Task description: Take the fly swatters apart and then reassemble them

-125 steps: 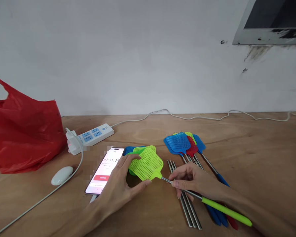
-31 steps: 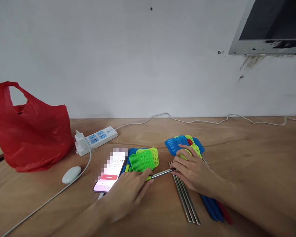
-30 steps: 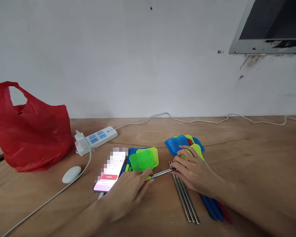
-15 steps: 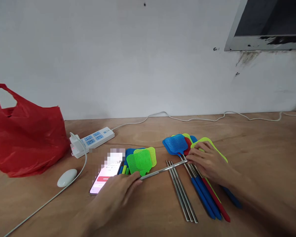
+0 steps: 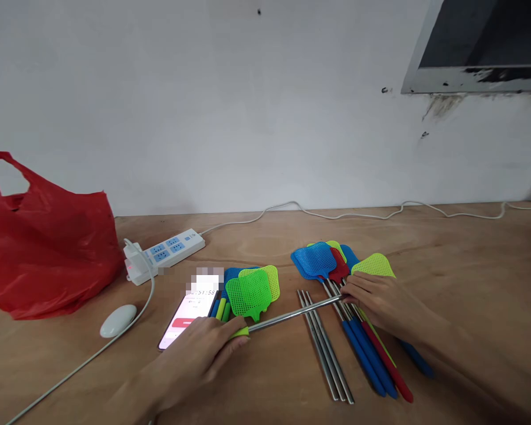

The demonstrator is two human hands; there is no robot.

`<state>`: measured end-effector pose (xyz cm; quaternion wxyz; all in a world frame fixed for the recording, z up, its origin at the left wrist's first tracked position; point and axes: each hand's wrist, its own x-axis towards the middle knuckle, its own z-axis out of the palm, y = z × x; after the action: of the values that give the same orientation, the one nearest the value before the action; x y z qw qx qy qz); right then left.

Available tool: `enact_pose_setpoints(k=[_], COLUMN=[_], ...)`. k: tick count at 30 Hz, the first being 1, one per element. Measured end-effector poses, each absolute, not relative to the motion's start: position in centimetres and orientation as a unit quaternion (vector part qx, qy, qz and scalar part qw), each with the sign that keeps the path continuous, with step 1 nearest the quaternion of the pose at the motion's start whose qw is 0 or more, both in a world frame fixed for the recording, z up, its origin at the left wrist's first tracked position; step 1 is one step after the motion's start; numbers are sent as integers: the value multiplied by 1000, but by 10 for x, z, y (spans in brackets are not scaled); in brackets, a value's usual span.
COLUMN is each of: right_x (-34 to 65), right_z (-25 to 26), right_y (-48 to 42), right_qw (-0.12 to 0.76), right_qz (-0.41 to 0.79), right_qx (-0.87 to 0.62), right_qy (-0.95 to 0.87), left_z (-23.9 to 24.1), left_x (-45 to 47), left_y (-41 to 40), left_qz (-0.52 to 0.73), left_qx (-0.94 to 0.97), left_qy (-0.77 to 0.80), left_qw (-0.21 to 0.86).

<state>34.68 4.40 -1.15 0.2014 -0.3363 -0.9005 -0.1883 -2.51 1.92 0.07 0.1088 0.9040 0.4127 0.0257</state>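
My left hand (image 5: 203,348) is closed around a yellow-green handle (image 5: 241,333) at the near end of a metal rod (image 5: 287,317). The rod slants up to my right hand (image 5: 369,298), whose fingers pinch its far end. Just behind those fingers is a yellow-green mesh fly swatter head (image 5: 374,265); whether it joins the rod is hidden. Under my right hand lie several fly swatters with blue and red handles (image 5: 367,357). Their blue head (image 5: 316,260) and red head (image 5: 337,270) lie beyond. Several bare metal rods (image 5: 325,348) rest beneath the held rod.
Loose green, yellow and blue swatter heads (image 5: 250,295) and several short coloured handles (image 5: 221,308) lie beside a lit phone (image 5: 190,313). A white power strip (image 5: 172,251), its cable, a white oval device (image 5: 118,320) and a red plastic bag (image 5: 48,248) are on the left.
A yellow-green handle now shows at my left fingers. The yellow-green head by my right hand has turned and less of it shows on the right. My right fingers have shifted slightly rightward and down.
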Motion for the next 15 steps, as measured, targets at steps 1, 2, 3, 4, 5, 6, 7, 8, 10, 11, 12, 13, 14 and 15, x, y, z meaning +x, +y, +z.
enact_pose_setpoints(k=[1, 2, 3, 4, 5, 6, 7, 8, 10, 11, 12, 13, 14, 15], right_x=[341, 332, 322, 311, 301, 292, 284, 279, 275, 276, 278, 280, 283, 286], right_z=[-11, -10, -9, -10, -11, -12, -15, -17, -22, -23, -24, -24, -23, -21], right_y=[42, 39, 35, 32, 28, 26, 24, 23, 23, 23, 24, 25, 26, 27], right_qw=[201, 204, 202, 205, 203, 183, 183, 183, 184, 183, 182, 179, 178, 176], right_qz=[-190, -194, -190, -188, -196, -203, -206, -210, -210, -205, -198, -191, -189, -189], right_qx=[-332, -325, -311, -283, -261, -282, -275, -276, -282, -288, -293, -298, -302, -305], right_qy=[-902, -903, -909, -918, -923, -920, -921, -920, -918, -917, -917, -918, -917, -917], left_z=[1, 1, 1, 0, -1, -1, -2, -3, -3, -2, -1, 0, 1, 2], left_x=[-20, -14, -8, -1, 4, 9, 13, 15, 15, 14, 12, 11, 9, 8], left_y=[17, 15, 13, 10, 8, 7, 6, 6, 7, 8, 9, 10, 11, 12], left_qz=[28, 30, 28, 29, 26, 25, 31, 35, 37, 35, 31, 28, 29, 31], left_qx=[903, 901, 901, 903, 901, 900, 899, 897, 895, 894, 894, 894, 893, 892], left_qy=[414, 417, 413, 406, 408, 412, 411, 411, 409, 408, 406, 403, 402, 402], left_qw=[111, 117, 132, 139, 142, 143, 151, 158, 174, 181, 187, 193, 199, 204])
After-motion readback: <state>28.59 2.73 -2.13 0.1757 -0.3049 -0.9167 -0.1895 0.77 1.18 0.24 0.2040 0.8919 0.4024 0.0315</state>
